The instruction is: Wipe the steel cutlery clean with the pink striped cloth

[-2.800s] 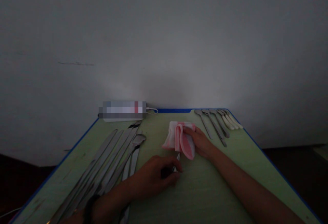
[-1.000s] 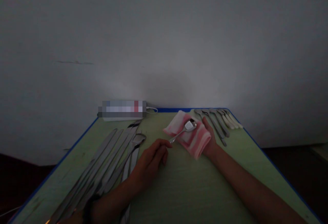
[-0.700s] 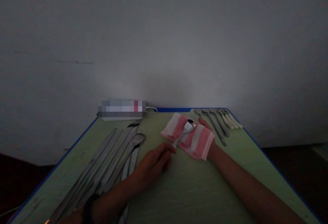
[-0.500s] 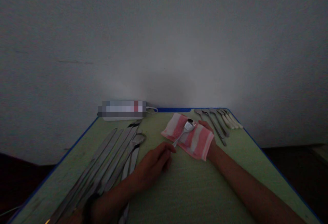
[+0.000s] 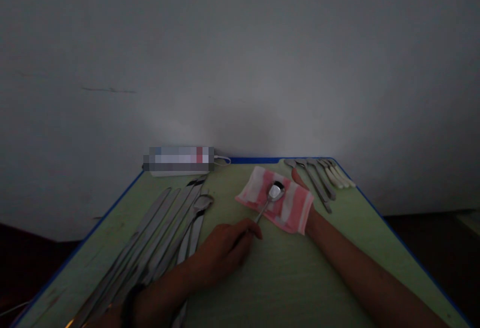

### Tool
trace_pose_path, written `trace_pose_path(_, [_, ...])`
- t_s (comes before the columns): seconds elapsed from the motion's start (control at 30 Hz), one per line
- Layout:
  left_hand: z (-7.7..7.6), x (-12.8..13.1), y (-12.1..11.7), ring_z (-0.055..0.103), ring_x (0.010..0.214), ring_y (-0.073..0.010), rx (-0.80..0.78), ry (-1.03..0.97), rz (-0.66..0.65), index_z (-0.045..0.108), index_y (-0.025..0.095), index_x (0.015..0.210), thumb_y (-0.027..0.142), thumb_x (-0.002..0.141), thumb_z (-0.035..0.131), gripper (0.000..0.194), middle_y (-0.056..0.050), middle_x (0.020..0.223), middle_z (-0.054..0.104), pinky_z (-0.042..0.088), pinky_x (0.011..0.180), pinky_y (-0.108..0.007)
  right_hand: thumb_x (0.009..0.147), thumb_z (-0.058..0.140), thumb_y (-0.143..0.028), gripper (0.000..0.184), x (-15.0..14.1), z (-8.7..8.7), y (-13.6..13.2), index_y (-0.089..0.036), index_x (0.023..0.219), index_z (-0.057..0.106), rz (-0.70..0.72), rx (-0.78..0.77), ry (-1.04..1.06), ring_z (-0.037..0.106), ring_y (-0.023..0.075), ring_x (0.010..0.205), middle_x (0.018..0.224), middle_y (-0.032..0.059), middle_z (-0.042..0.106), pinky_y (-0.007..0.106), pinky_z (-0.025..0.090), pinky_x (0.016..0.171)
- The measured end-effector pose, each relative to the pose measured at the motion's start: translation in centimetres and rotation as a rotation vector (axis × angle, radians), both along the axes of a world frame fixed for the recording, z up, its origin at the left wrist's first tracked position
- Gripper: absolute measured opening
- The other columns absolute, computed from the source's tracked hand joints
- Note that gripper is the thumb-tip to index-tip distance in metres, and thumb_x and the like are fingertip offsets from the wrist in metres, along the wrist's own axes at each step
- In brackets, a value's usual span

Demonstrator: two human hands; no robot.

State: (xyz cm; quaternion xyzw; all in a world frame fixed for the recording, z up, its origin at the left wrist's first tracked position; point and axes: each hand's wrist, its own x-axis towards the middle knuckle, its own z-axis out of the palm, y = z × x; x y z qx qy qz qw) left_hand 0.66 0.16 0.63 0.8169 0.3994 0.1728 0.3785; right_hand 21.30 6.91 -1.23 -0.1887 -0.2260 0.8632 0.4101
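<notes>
A pink and white striped cloth lies spread over my right hand, which is palm up beneath it; only its fingertips and wrist show. The bowl of a steel spoon rests on the cloth. My left hand pinches the end of the spoon's handle near the table's middle, its fingers closed round it.
A green table with a blue edge stands against a grey wall. Several long steel utensils lie fanned out at the left. Several spoons, some with white handles, lie at the back right. A white box sits at the far edge.
The cloth was bunched round the spoon in my right hand; it is now opened flat over my palm. My left hand has drawn the spoon back a little toward me across the cloth.
</notes>
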Motion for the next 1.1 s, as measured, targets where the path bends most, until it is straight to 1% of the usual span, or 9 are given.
trace_pose_path(0.17, [-0.5,0.2,0.5,0.046,0.052,-0.0101,-0.112,-0.172,0.141,0.053,0.019,0.099,0.025,0.092,0.029,0.026,0.007,0.056,0.046,0.035,0.053,-0.019,0.08,0.015,-0.07,0.079,-0.1,0.3,-0.1,-0.011,0.114,0.056,-0.022,-0.014,-0.052,0.063,0.0243,0.09,0.094,0.0143,0.067,0.043,0.042,0.088])
trace_pose_path(0.37, [-0.1,0.2,0.2,0.047,0.053,-0.0103,-0.112,-0.105,0.053,0.055,0.02,0.097,0.026,0.088,0.042,0.017,0.006,0.058,0.051,0.035,0.051,-0.019,0.081,0.019,-0.068,0.076,-0.2,0.3,-0.3,-0.01,0.109,0.059,0.007,-0.041,-0.034,0.063,0.0255,0.089,0.092,0.0153,0.068,0.044,0.042,0.088])
trace_pose_path(0.43, [-0.2,0.3,0.2,0.049,0.056,-0.0108,-0.106,-0.159,0.084,0.052,0.021,0.106,0.027,0.089,0.041,0.021,0.004,0.066,0.056,0.037,0.053,-0.02,0.081,0.02,-0.066,0.074,-0.2,0.1,-0.1,-0.01,0.108,0.06,-0.018,-0.04,-0.03,0.063,0.0252,0.09,0.094,0.0151,0.067,0.044,0.042,0.088])
trace_pose_path(0.53, [-0.7,0.5,0.4,0.049,0.055,-0.0101,-0.12,-0.327,0.222,0.037,0.023,0.126,0.029,0.093,0.031,0.034,0.0,0.081,0.06,0.041,0.054,-0.021,0.081,0.022,-0.066,0.072,-0.2,-0.2,0.1,-0.01,0.11,0.059,-0.02,-0.013,-0.017,0.062,0.0253,0.094,0.097,0.015,0.066,0.045,0.04,0.091])
trace_pose_path(0.6, [-1.1,0.5,0.6,0.05,0.057,-0.0102,-0.095,-0.381,0.288,0.032,0.022,0.131,0.029,0.094,0.031,0.038,-0.002,0.088,0.061,0.042,0.054,-0.021,0.079,0.024,-0.068,0.075,-0.2,-0.3,0.3,-0.009,0.113,0.056,0.021,0.023,0.0,0.06,0.0267,0.097,0.098,0.016,0.066,0.046,0.037,0.094])
trace_pose_path(0.67, [-1.5,0.5,0.7,0.053,0.065,-0.0118,-0.038,-0.376,0.309,0.037,0.023,0.131,0.028,0.093,0.034,0.038,-0.004,0.094,0.061,0.043,0.056,-0.022,0.076,0.027,-0.071,0.079,-0.2,-0.4,0.4,-0.007,0.114,0.055,0.059,0.053,0.002,0.059,0.0283,0.1,0.101,0.0171,0.065,0.048,0.034,0.097])
trace_pose_path(0.87, [-1.7,-0.2,1.0,0.055,0.079,-0.0151,0.118,-0.316,0.445,0.046,0.026,0.129,0.025,0.092,0.035,0.038,-0.002,0.091,0.059,0.046,0.07,-0.026,0.075,0.026,-0.072,0.079,0.1,-1.4,0.9,-0.01,0.114,0.054,0.072,0.028,-0.024,0.057,0.0272,0.105,0.108,0.0155,0.063,0.045,0.031,0.101])
trace_pose_path(0.97, [-1.5,-0.2,1.1,0.054,0.087,-0.0166,0.186,-0.277,0.423,0.047,0.026,0.128,0.023,0.091,0.035,0.039,-0.004,0.098,0.057,0.045,0.079,-0.029,0.077,0.025,-0.069,0.075,0.1,-1.6,1.0,-0.01,0.115,0.053,0.075,-0.001,-0.003,0.058,0.0274,0.104,0.106,0.0152,0.064,0.046,0.031,0.101])
trace_pose_path(1.1, [-1.0,0.2,0.9,0.049,0.108,-0.0196,0.158,-0.225,0.286,0.044,0.026,0.13,0.024,0.091,0.037,0.04,-0.005,0.12,0.053,0.037,0.096,-0.035,0.081,0.02,-0.066,0.074,-0.1,-0.8,0.5,-0.009,0.113,0.054,0.017,-0.016,-0.027,0.06,0.026,0.101,0.1,0.015,0.066,0.046,0.033,0.1])
